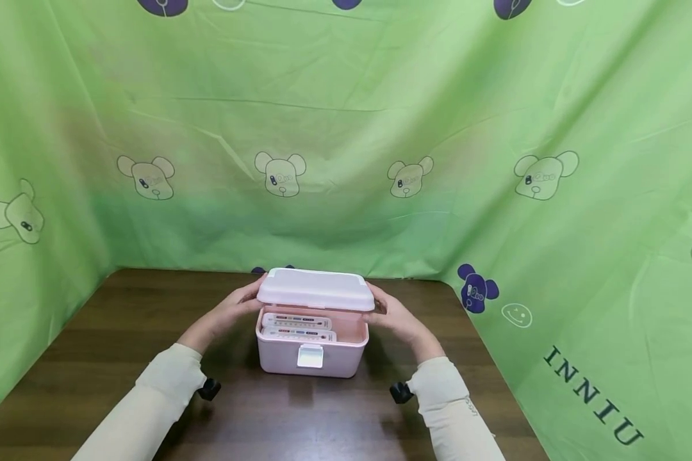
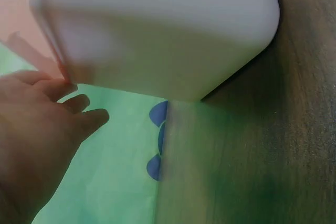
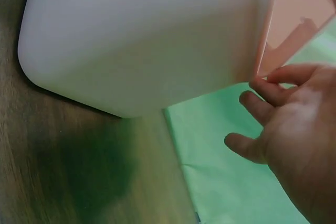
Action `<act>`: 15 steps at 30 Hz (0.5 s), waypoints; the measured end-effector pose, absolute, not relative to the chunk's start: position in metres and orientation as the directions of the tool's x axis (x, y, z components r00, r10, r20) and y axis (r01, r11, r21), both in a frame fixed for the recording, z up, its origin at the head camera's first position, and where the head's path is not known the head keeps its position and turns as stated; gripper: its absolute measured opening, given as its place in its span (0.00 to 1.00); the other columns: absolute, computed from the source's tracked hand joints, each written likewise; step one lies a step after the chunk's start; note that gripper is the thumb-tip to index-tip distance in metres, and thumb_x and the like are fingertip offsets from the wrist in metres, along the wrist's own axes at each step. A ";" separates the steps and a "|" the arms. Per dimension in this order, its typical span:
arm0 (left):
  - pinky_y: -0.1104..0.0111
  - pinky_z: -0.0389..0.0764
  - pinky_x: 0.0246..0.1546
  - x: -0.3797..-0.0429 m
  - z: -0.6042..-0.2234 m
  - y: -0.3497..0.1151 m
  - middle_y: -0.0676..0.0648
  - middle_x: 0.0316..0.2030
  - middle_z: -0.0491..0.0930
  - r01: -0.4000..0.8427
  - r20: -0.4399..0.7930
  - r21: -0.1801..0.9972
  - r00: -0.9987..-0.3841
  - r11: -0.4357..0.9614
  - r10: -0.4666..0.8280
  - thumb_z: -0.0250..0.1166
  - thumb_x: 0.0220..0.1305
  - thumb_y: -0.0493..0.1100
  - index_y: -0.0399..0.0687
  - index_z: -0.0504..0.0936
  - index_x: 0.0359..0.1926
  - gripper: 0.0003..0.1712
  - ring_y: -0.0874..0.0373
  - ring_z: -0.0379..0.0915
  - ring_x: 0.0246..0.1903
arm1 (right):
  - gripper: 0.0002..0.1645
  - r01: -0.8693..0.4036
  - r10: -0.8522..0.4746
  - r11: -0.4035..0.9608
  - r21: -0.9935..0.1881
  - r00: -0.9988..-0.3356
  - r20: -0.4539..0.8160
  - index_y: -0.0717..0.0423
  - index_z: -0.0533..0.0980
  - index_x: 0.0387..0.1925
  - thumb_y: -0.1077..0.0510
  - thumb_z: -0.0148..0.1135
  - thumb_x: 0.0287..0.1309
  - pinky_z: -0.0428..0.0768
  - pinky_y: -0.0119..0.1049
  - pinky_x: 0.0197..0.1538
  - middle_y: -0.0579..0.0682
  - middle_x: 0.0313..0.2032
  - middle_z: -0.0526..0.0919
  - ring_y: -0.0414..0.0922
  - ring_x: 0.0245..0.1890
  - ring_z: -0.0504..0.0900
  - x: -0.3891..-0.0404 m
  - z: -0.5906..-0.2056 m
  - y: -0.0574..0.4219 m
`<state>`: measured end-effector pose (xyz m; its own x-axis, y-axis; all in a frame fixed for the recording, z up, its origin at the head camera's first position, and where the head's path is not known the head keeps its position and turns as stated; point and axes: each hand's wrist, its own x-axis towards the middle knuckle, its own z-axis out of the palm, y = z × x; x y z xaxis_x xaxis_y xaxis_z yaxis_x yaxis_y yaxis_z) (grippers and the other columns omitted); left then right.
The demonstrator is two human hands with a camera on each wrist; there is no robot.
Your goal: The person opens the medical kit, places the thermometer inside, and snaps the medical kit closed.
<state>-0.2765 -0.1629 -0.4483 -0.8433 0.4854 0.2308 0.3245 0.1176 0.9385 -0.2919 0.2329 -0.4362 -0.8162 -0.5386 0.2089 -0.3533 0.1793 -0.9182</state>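
Note:
A pale pink plastic box (image 1: 279,360) stands on the table with its lid (image 1: 316,289) raised partway and tilted back. My left hand (image 1: 230,310) holds the lid at its left end, and my right hand (image 1: 402,321) holds it at the right end. Inside the box, two white strips (image 1: 300,334) with printed scales and coloured marks lie on the left side. A white latch (image 1: 310,356) hangs on the front wall. In both wrist views, fingertips touch near the back corner, where the lid meets the box; some fingers are hidden behind the lid.
The box rests on a dark wooden table (image 1: 300,422). A green cloth (image 1: 346,224) printed with bear heads hangs behind the table and along both sides. Small black devices (image 1: 209,388) sit at the undersides of the wrists.

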 end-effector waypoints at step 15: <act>0.38 0.59 0.73 -0.273 -0.443 -0.163 0.33 0.77 0.55 0.293 0.181 0.939 -0.868 0.182 0.463 0.62 0.64 0.73 0.43 0.45 0.82 0.62 0.37 0.55 0.74 | 0.64 -0.360 -0.499 0.245 -0.900 -0.843 0.201 0.59 0.59 0.78 0.22 0.64 0.56 0.59 0.62 0.75 0.60 0.76 0.63 0.61 0.75 0.60 -0.291 -0.437 0.235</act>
<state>-0.2731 -0.1633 -0.4431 -0.8678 0.4628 0.1808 0.2926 0.1819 0.9388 -0.2909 0.2351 -0.4367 -0.8432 -0.4986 0.2008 -0.3595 0.2454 -0.9003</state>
